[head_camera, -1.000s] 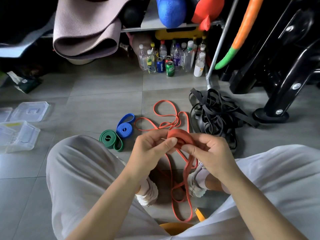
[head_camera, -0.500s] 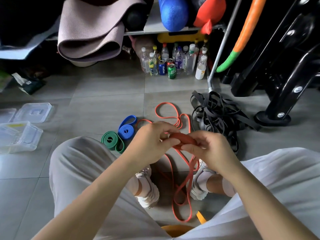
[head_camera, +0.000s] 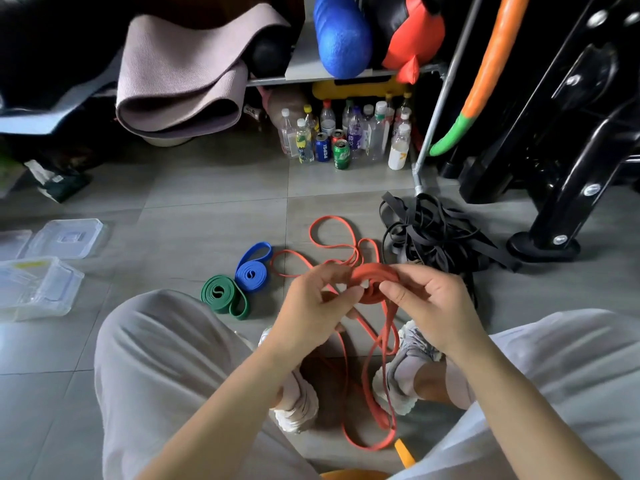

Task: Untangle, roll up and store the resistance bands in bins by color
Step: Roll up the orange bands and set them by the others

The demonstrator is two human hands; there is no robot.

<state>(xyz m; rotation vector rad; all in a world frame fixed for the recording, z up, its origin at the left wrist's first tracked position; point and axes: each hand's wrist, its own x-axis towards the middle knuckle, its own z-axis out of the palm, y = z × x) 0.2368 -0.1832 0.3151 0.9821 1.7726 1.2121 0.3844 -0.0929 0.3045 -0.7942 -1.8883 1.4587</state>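
Red band [head_camera: 375,279]: light, springy, likely uncoils if freed | left hand [head_camera: 311,308] pinches it at 9 o'clock, right hand [head_camera: 431,303] at 3

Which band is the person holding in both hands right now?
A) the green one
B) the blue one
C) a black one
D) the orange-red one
D: the left hand and right hand both pinch the coiled orange-red band, while the green roll, blue roll and black tangle lie on the floor.
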